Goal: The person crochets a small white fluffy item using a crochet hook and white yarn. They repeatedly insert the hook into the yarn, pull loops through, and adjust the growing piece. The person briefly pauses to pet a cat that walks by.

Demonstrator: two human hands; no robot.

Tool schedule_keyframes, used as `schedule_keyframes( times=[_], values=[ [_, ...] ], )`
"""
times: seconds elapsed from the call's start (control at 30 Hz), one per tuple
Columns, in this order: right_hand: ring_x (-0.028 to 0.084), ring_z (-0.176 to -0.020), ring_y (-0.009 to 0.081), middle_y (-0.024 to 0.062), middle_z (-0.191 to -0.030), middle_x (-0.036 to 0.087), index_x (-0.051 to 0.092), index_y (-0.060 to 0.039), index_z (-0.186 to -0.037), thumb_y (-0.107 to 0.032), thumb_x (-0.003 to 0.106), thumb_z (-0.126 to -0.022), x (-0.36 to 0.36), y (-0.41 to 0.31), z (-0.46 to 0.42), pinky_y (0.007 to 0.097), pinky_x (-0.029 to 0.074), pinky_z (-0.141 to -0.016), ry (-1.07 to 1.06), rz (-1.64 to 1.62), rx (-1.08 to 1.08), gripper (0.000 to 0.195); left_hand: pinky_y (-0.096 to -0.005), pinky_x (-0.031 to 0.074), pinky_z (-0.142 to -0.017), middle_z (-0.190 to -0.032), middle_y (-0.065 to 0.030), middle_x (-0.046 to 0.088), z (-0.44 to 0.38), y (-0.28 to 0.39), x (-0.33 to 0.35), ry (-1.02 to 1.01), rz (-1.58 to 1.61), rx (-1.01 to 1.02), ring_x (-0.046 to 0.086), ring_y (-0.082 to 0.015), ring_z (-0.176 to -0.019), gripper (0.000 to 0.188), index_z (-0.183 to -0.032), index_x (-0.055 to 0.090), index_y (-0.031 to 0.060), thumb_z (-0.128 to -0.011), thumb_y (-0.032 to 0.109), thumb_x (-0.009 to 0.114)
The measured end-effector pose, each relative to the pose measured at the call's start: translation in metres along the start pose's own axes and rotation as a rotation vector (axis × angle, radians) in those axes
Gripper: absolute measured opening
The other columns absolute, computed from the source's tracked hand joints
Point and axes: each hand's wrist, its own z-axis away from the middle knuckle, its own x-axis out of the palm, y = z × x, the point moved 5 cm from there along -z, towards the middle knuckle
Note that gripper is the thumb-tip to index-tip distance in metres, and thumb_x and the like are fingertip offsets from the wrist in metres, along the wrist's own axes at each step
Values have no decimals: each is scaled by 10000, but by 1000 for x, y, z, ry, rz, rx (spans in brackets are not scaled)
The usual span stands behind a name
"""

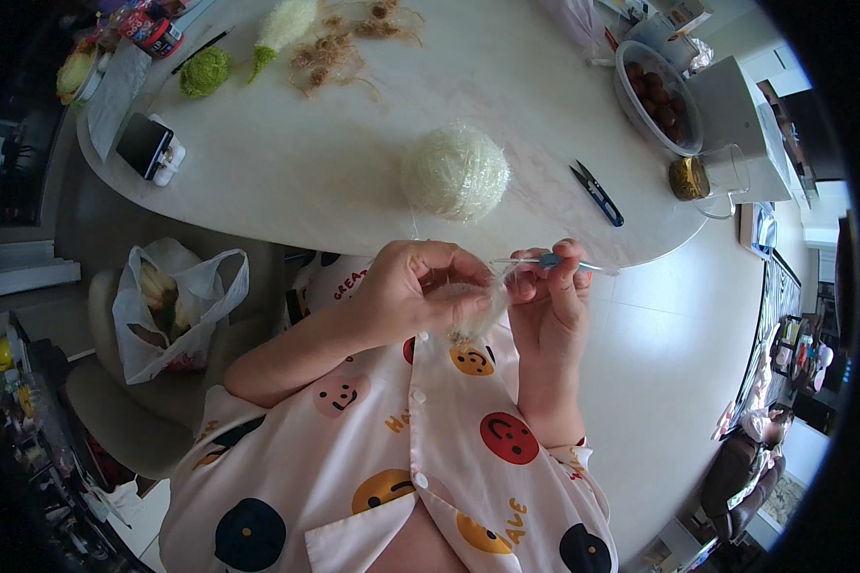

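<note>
My left hand [430,290] pinches a small pale crocheted piece [476,319] of fuzzy, translucent yarn in front of my chest. In my right hand [555,301] is a crochet hook [550,261] with a blue grip, held between thumb and fingers. The hook's tip points left and meets the top of the crocheted piece. A strand of yarn runs by the right fingers. Just beyond both hands, a large ball of glossy off-white yarn [456,172] rests on the table [294,165]. My fingers hide part of the crocheted piece.
Thread snips [597,193] lie on the right of the table, near a glass mug [720,179] and a plastic bowl of brown round items [658,100]. Green yarn [204,72], brown tangles [330,54] and a phone [145,145] are at left. A plastic bag [179,308] sits on a chair.
</note>
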Motion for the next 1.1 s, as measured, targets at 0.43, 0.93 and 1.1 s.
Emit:
schedule_keyframes(
  times=[0.43,0.93,1.1],
  values=[
    [653,-707,311,265,-897,616,374,-25,-1037,-195,401,-984,10,-43,18,349,554,-605,-109,700,-645,180,-190,420,-699,-859,25,544,0,14,-14,152,-96,275,499,-39,-785,174,-1064,508,26,-932,130,550],
    [643,-826,261,240,-1142,586,418,37,-967,-72,302,-988,29,15,-16,359,517,-779,-539,1029,-99,161,-285,416,-537,-689,-24,515,23,29,-29,64,529,263,489,-147,-638,172,-896,466,63,-905,198,573],
    [588,-593,303,156,-729,610,530,-21,-1093,-104,425,-958,30,32,-36,359,457,-566,-465,1199,-136,189,-220,479,-609,-846,-13,568,38,16,-8,-189,851,-138,577,-68,-719,210,-1048,515,39,-939,219,528]
  ],
)
